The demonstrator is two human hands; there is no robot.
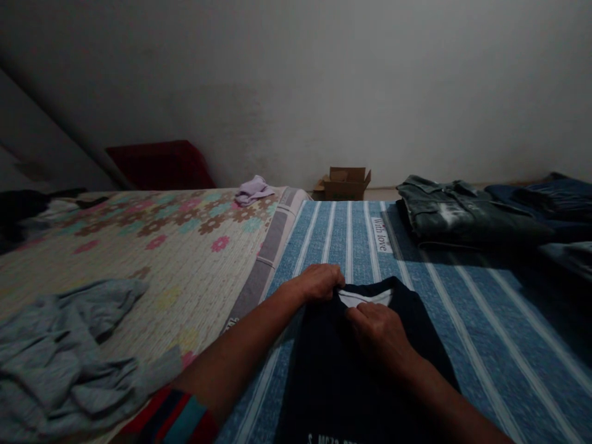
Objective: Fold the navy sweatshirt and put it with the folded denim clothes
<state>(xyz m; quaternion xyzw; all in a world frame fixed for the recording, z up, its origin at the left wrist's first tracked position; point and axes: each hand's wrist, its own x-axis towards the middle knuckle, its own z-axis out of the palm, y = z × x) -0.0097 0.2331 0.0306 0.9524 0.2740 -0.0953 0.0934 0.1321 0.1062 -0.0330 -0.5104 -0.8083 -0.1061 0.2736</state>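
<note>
A: State of each hand?

B: Left hand point(319, 282) pinches the collar edge of the dark T-shirt point(361, 364); right hand point(377, 330) grips the fabric just below the neckline, fingers closed.

A: Garment location?

B: Flat on the blue striped mattress point(485, 320), directly beneath both hands (collar away from the person). Folded jeans point(462, 216) lie well beyond the right hand; a crumpled grey garment point(69, 345) lies far outside the left.

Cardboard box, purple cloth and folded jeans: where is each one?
Cardboard box point(345, 184): head view, on its front wall.
Purple cloth point(252, 189): head view, on the middle of the crumpled bundle.
Folded jeans point(456, 213): head view, on the top fold, beside the pale faded patch.
</note>
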